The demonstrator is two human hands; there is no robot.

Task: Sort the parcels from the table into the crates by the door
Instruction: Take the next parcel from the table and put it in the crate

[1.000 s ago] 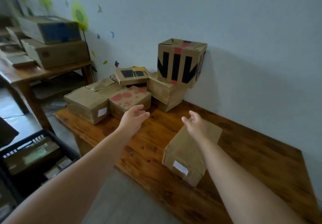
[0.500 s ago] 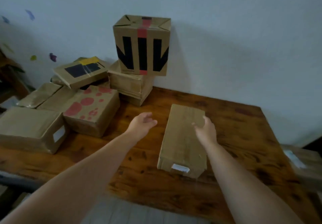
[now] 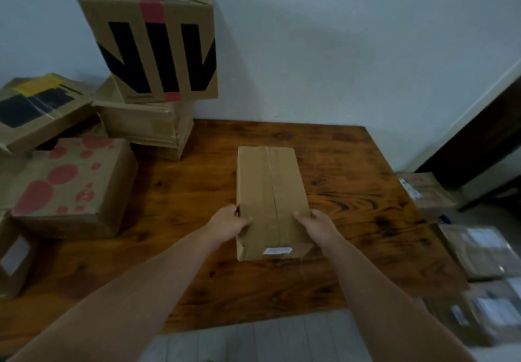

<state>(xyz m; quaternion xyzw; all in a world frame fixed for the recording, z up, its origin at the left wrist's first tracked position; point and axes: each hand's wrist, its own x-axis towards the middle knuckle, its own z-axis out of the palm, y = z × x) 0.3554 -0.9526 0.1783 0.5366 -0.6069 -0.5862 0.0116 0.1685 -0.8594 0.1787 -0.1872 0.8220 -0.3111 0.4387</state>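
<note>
Both hands have closed in since half a second ago, when the left one hung open over bare wood and only the right lay on the long plain parcel (image 3: pixel 270 201); now each grips a long side near its labelled end. Step in hand: securing the first lift, the parcel flat on the wooden table (image 3: pixel 352 164). Left to right: the red-spotted box (image 3: pixel 73 187) and the stack topped by the black-striped box (image 3: pixel 155 37) stand well apart from it; the left hand (image 3: pixel 227 222) has its thumb on top and fingers curled down the side; the right hand (image 3: pixel 318 222) mirrors it. Beyond the table's right edge lie blurred parcels (image 3: pixel 479 251) on the floor near a dark door frame (image 3: pixel 485 136). Next, I judge, comes a level lift and a turn right; nothing blocks that path
</note>
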